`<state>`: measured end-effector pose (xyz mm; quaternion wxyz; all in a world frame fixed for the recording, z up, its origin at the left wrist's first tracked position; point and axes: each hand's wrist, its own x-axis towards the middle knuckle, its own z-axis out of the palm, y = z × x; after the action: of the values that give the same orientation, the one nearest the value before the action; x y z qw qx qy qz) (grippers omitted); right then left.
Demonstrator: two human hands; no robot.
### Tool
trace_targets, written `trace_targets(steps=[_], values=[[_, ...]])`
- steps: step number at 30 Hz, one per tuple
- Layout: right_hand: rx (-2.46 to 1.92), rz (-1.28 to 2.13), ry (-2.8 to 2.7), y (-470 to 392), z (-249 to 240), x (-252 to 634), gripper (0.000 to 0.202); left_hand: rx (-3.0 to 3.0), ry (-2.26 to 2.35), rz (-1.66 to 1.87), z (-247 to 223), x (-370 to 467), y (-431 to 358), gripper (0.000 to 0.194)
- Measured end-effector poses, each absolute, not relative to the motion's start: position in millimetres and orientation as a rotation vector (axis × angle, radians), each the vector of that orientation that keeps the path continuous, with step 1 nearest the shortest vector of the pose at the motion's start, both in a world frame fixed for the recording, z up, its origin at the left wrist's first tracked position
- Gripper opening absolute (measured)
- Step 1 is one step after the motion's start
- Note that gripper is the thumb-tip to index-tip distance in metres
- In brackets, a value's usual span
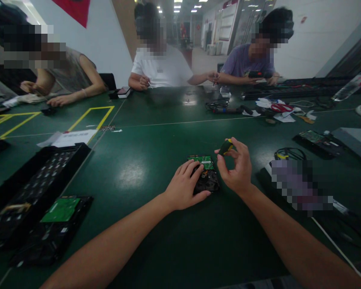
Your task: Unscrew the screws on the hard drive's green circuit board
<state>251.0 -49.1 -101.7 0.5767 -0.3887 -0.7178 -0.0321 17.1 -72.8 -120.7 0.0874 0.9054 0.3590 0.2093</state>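
Observation:
A hard drive with a green circuit board lies on the green table in front of me. My left hand steadies it, fingers over its left part and thumb along the near edge. Just right of the drive, my right hand is raised, pinching a screwdriver by its green and yellow handle between thumb and fingertips. I cannot make out the screwdriver's shaft or tip. Part of the drive's left side is hidden under my left hand.
At left are a long black tray and a larger black unit with a green board. Cables, a grey box and another circuit-board device lie at right. Several people sit across the table.

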Motion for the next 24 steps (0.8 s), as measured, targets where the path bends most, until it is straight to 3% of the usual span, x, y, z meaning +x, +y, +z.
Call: trace_targets(steps=[24], values=[[-1.006, 0.141, -1.638, -54.6, -98.4, 247.0, 0.077, 2.689, 1.059, 0.649, -120.6, 17.5, -73.0, 0.089]])
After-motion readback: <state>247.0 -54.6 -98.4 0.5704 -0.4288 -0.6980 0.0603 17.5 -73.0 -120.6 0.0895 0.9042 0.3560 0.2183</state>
